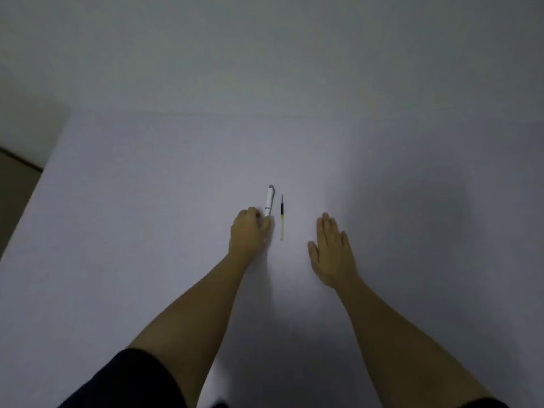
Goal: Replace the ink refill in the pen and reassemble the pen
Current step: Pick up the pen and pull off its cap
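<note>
A white pen (269,201) with a grey cap end lies on the pale table (147,216), pointing away from me. My left hand (249,233) is curled over the pen's near end, fingers closed around it. Just right of the pen lies a thin ink refill (282,217), dark at the far tip, yellow in the middle and clear at the near end. My right hand (332,251) rests flat on the table to the right of the refill, fingers together and holding nothing.
The table's left edge (26,207) runs diagonally, with a darker floor beyond it. A plain wall (265,54) rises behind the table's far edge. Dark sleeves show at the bottom of the view.
</note>
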`<state>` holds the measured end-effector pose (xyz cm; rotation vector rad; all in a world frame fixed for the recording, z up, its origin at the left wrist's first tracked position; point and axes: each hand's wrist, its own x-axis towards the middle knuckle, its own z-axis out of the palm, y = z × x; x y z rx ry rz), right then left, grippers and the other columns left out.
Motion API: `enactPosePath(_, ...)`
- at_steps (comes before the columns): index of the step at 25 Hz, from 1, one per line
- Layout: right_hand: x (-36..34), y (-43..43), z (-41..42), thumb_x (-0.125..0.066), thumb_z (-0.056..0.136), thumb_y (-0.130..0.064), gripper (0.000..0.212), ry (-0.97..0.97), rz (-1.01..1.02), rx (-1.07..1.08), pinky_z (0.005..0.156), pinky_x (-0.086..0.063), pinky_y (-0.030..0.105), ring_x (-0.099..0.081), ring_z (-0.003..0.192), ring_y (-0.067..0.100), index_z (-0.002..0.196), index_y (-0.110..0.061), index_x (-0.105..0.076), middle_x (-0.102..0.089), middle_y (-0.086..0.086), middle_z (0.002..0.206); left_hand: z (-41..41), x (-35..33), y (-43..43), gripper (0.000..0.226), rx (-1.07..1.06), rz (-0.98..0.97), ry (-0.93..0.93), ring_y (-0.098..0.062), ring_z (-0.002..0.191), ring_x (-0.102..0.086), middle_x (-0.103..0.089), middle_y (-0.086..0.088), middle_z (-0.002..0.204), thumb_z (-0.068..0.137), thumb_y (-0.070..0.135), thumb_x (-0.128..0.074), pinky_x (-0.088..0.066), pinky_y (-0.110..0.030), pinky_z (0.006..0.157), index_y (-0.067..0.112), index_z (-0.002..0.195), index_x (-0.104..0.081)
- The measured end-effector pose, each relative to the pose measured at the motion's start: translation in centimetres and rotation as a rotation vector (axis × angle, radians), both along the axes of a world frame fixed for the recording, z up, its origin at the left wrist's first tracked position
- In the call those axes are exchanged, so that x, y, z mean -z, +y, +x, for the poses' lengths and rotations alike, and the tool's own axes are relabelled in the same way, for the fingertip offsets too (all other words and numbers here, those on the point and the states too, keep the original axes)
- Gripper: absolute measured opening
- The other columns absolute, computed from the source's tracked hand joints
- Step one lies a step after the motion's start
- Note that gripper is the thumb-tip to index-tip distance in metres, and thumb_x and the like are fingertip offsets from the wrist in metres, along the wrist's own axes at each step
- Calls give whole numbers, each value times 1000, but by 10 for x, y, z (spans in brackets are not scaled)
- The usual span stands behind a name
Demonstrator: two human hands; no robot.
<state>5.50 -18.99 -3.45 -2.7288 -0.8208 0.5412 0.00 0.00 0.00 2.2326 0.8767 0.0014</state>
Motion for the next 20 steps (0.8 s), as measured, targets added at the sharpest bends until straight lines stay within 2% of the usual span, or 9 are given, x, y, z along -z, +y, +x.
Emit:
enactPosePath(5, 6, 2, -5, -37, 95, -29, 59, -140, 71, 56, 117, -12, 42, -15, 145, 24, 146, -7, -16, -17, 11, 156, 16, 2, -6, 25, -91, 50, 28, -35, 78, -57, -60, -22, 89, 84, 21, -57, -47, -40, 68, -3, 88, -55)
enactPosePath(9, 8, 0, -4, -33, 93, -31, 60, -168, 86, 62, 116, -12, 41, -18, 144, 24, 145, -7, -19, -21, 11, 155, 19, 5, -7, 27, -95, 55, 54, -37, 80, -58, -62, -24, 89, 86, 21, -55, -50, -44, 71, -6, 88, -57)
enactPosePath(11, 9, 1, -4, -32, 92, -32, 60, -162, 99, 57, 116, -12, 40, -18, 144, 24, 145, -7, -19, -21, 11, 155, 18, 4, -2, 28, -116, 6, 55, -35, 78, -59, -63, -20, 86, 87, 23, -55, -51, -43, 69, -5, 88, -58)
enactPosePath(13, 8, 1, -4, -32, 94, -31, 59, -150, 100, 52, 116, -11, 40, -16, 145, 24, 145, -7, -17, -19, 11, 156, 12, -1, 3, 27, -151, -56, 11, -28, 73, -56, -62, -11, 80, 89, 25, -54, -45, -35, 63, -2, 86, -58)
enactPosePath(15, 7, -1, -3, -32, 97, -30, 58, -108, 87, 41, 117, -6, 38, -10, 146, 22, 146, -8, -12, -12, 10, 157, 1, -10, 8, 25, -175, -117, -29, -22, 70, -55, -61, -7, 78, 90, 27, -53, -41, -28, 57, 3, 86, -58)
enactPosePath(18, -5, -1, 3, -34, 98, -28, 58, 18, 143, 39, 118, -3, 36, -6, 146, 21, 146, -7, -10, -7, 11, 158, -20, -23, 10, 19, -150, -343, -102, -10, 66, -66, -68, -4, 83, 90, 26, -54, -49, -20, 54, 8, 88, -55)
enactPosePath(19, -15, 1, 5, -38, 97, -27, 57, 116, 236, 102, 118, -9, 35, -13, 145, 22, 146, -7, -15, -13, 12, 157, -29, -27, 7, 17, -97, -396, -110, -6, 65, -67, -69, -2, 83, 91, 25, -55, -52, -18, 55, 8, 89, -55)
enactPosePath(20, -27, 4, 6, -42, 96, -26, 54, 220, 378, 217, 116, -22, 32, -27, 141, 23, 144, -10, -22, -25, 13, 154, -38, -30, 4, 14, -31, -421, -109, -5, 67, -67, -70, -2, 83, 91, 23, -55, -53, -18, 59, 9, 90, -56)
